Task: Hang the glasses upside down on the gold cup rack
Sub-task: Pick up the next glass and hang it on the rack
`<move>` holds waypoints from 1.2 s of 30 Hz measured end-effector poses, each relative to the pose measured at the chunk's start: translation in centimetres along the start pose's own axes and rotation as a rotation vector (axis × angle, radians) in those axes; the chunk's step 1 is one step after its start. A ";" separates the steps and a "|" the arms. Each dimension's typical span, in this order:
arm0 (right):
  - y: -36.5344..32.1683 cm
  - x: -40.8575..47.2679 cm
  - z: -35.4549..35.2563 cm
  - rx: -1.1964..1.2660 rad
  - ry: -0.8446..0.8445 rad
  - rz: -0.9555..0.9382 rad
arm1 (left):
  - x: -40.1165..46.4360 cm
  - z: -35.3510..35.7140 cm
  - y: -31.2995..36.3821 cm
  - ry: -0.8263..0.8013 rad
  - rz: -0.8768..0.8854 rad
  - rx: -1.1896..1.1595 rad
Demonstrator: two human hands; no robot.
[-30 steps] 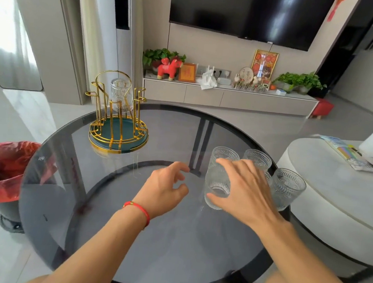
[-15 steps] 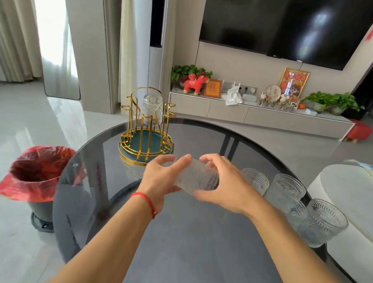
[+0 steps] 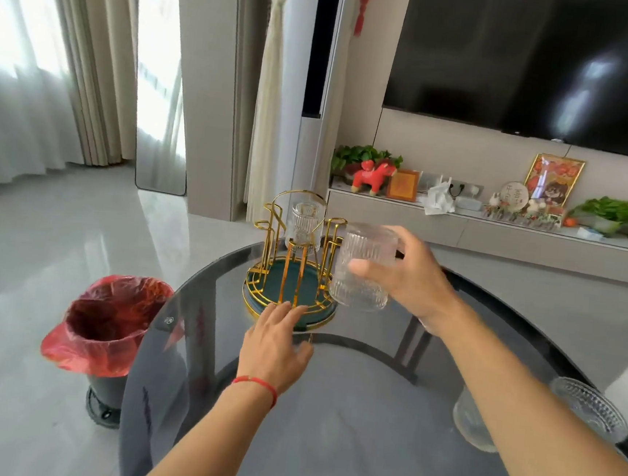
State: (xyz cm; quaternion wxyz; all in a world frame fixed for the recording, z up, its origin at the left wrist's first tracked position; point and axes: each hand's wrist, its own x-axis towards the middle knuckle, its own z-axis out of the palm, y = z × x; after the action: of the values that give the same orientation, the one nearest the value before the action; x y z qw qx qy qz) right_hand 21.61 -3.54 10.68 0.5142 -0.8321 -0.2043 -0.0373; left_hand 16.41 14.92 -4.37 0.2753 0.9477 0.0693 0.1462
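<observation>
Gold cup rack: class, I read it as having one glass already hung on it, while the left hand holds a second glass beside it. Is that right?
Not quite. The head view shows the right hand holding the second glass beside the gold cup rack; the left hand is empty, at the rack's base. One hung glass is correct.

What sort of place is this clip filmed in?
Most likely a home living room: a wall-mounted TV, a low media console with ornaments and plants, floor-length curtains, and a round glass table.

We're in a home living room: big wall TV [image 3: 540, 64], low cabinet [image 3: 495, 234] below with plants and ornaments, curtains [image 3: 35, 61] left of the TV.
</observation>
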 end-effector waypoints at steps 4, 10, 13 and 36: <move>-2.9 5.5 0.7 0.168 0.065 -0.051 | 0.8 0.5 -0.6 -0.003 0.014 0.093; -6.6 13.9 3.3 0.436 0.107 -0.012 | 1.5 0.5 -0.7 -0.017 -0.052 0.042; -7.7 17.1 4.9 0.375 0.142 0.030 | 1.7 0.3 -0.8 -0.022 -0.089 -0.025; -5.5 21.3 12.9 -0.498 -0.082 0.023 | 1.7 -1.1 0.0 -0.089 -0.120 -0.050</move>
State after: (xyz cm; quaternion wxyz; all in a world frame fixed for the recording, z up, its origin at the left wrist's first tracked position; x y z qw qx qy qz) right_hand 37.08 16.22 15.08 0.2848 -0.9362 -0.2003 -0.0469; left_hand 17.67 15.86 -3.10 0.3098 0.9403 0.1101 0.0886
